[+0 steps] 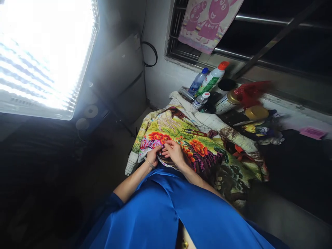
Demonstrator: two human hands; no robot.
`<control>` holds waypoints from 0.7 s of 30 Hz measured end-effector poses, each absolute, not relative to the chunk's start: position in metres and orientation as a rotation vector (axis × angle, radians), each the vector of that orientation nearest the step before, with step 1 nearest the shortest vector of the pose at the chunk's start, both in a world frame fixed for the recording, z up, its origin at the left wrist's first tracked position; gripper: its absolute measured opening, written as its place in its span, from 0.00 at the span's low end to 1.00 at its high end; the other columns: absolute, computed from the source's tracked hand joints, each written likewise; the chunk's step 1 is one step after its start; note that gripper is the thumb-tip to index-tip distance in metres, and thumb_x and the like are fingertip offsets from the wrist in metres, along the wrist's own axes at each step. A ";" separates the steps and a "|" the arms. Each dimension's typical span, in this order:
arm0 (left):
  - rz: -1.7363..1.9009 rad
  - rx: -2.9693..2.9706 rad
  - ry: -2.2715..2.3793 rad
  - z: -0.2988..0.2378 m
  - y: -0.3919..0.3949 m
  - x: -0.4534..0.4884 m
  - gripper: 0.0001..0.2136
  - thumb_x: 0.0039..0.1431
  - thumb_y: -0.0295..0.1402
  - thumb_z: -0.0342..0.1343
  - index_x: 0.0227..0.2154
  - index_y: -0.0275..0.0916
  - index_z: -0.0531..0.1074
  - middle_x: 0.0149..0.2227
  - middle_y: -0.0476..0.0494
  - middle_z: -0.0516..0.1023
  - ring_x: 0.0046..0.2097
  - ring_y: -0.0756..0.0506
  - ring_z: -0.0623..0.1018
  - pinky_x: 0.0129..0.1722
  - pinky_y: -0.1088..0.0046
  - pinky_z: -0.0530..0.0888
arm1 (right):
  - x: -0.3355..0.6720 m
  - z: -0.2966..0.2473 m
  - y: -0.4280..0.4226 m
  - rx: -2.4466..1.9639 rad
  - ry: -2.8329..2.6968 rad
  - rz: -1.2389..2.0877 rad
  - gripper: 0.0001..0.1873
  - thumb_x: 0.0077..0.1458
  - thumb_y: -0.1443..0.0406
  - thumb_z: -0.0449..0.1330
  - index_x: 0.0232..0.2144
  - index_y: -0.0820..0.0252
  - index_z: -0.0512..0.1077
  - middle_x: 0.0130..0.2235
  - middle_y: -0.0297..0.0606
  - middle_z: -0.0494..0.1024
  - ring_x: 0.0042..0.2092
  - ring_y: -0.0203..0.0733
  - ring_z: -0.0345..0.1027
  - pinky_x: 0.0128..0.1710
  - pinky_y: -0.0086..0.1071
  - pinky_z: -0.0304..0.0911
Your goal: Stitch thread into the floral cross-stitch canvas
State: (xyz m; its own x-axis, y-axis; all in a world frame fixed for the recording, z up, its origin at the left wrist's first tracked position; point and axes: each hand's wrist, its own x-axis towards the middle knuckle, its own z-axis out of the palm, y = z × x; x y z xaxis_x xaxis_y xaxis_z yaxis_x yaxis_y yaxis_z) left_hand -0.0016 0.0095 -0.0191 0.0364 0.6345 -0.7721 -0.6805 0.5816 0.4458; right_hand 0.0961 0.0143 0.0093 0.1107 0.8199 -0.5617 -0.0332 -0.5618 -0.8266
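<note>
A large embroidered cloth (166, 124) with orange flowers on a yellow-green ground lies spread before my lap. My left hand (152, 156), with a bangle at the wrist, grips the near edge of this cloth, where a pink and purple patch shows. Just to its right, my right hand (174, 153) hovers close over the fabric with its fingers drawn together in a pinch. Whatever is between those fingertips is too small to make out. Red-handled thread snips (195, 132) rest on the cloth beyond my right hand, with dark thread beside them.
A bright lamp (46, 58) fills the upper left, on a dark stand (111, 112). Behind the cloth are a blue-capped bottle (197, 81), an orange-capped spray can (211, 79), a small white-capped bottle (201, 100) and a gold-lidded jar (256, 113). Rolled cloth (215, 121) borders the work.
</note>
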 end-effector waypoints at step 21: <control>1.046 -0.078 1.143 -0.010 0.010 0.000 0.13 0.31 0.26 0.68 0.22 0.38 0.71 0.23 0.45 0.77 0.38 0.39 0.78 0.45 0.61 0.71 | 0.127 0.036 0.061 -1.359 -0.960 1.317 0.17 0.50 0.49 0.55 0.29 0.54 0.60 0.18 0.22 0.63 0.16 0.27 0.51 0.27 0.27 0.65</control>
State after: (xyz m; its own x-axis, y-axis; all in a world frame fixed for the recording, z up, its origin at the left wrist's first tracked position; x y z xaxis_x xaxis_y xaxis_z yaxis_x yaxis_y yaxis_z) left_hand 0.0001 0.0095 -0.0101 0.0223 0.6376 -0.7700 -0.7103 0.5521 0.4366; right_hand 0.1274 0.0612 0.0363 0.1011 0.9702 -0.2203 -0.0869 -0.2120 -0.9734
